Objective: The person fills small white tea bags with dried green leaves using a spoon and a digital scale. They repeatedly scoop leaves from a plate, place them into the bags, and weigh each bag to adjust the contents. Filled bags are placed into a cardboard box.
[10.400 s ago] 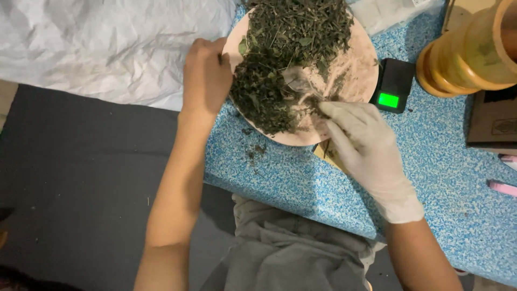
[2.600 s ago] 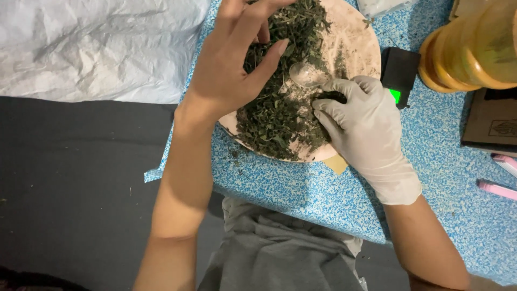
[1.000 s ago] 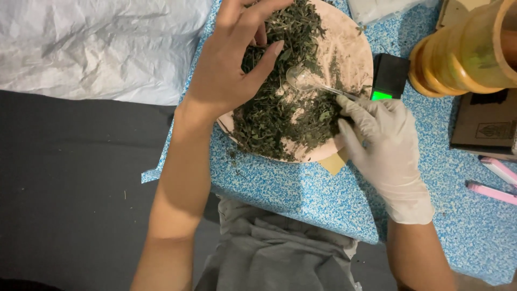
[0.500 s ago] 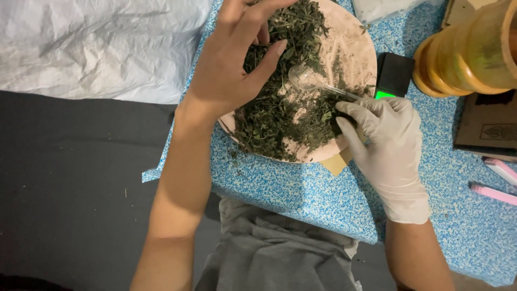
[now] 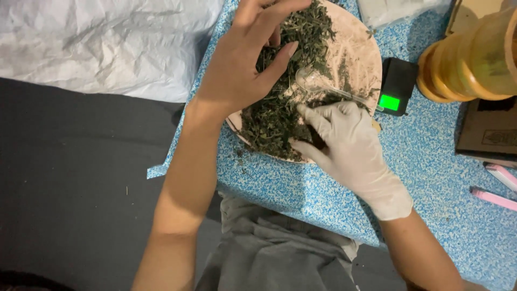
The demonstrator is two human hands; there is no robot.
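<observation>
Here, round plate (image 5: 360,56) heaped with dried green leaves (image 5: 280,108) at table's near edge, bare left hand (image 5: 245,64) spread wide over leaves, gloved right hand (image 5: 344,143) pinching clear spoon (image 5: 323,87), now moved further into the leaves.

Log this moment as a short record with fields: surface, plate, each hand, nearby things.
surface: blue speckled table top
plate: round pale plate heaped with dried green leaves
left hand: bare left hand, fingers spread over the leaves, holding nothing that shows
right hand: gloved right hand at the plate's near edge, holding a clear plastic spoon
nearby: small black scale with a lit green display, amber jar, two pink sticks, white sheet
</observation>
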